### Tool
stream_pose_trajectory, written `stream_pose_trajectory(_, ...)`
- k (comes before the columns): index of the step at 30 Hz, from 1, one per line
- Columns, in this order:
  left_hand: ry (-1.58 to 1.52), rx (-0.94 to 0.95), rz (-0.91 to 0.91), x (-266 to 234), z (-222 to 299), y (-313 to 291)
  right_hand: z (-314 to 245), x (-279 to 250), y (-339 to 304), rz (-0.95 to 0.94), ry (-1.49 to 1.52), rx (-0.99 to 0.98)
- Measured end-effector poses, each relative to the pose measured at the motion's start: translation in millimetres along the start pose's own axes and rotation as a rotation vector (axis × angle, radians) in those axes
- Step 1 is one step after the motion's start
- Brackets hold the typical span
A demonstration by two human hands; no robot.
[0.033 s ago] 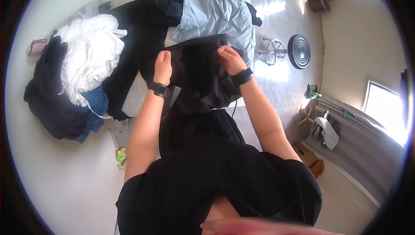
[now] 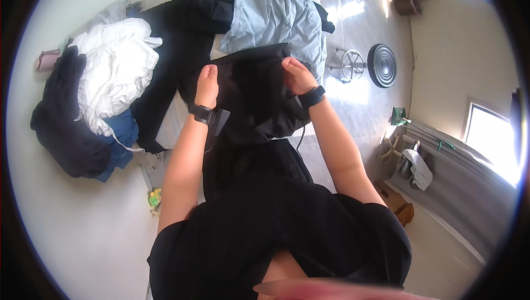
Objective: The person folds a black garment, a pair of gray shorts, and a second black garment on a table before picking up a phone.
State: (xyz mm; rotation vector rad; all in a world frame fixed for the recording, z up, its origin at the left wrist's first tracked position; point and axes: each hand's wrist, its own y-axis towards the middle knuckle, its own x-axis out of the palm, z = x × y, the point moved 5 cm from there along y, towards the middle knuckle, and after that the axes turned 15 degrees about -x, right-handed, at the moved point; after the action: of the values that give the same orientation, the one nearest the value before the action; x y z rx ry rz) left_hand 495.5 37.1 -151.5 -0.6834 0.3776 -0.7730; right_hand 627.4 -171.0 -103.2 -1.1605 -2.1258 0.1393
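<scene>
A black garment [image 2: 251, 87] of smooth cloth is stretched between my hands, its top edge reaching over the light blue shorts [image 2: 276, 18]. My left hand [image 2: 207, 85] pinches its left part, thumb and fingers closed. At its upper right, my right hand [image 2: 300, 77] has its fingers curled onto the cloth. What kind of garment it is cannot be made out. Both wrists carry dark strapped devices. More black clothing [image 2: 160, 40] lies to the left of and beyond the held cloth.
At left, a heap holds a white garment [image 2: 118, 54], a dark garment [image 2: 69, 123] and blue cloth [image 2: 122, 134]. A pink cup-like object [image 2: 47, 61] sits beside it. On the right stands a round black-seated stool [image 2: 382, 66]. A green and yellow toy [image 2: 154, 200] lies at lower left.
My right hand has shifted slightly to the right, still on the black cloth. My left hand stays nearly in place.
</scene>
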Motion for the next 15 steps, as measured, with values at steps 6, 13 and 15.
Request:
stream_pose_trajectory(6, -0.303, -0.278, -0.38, 17, 11, -13, 25, -31, 21, -0.091, 0.068, 0.065)
stream_pose_trajectory(13, -0.257, -0.356, -0.451, 13, 3, -9, 11, -8, 10, 0.028, -0.009, 0.241)
stream_pose_trajectory(15, -0.356, -0.427, -0.459, 11, -1, -6, 13, -14, 10, -0.004, 0.002, 0.232)
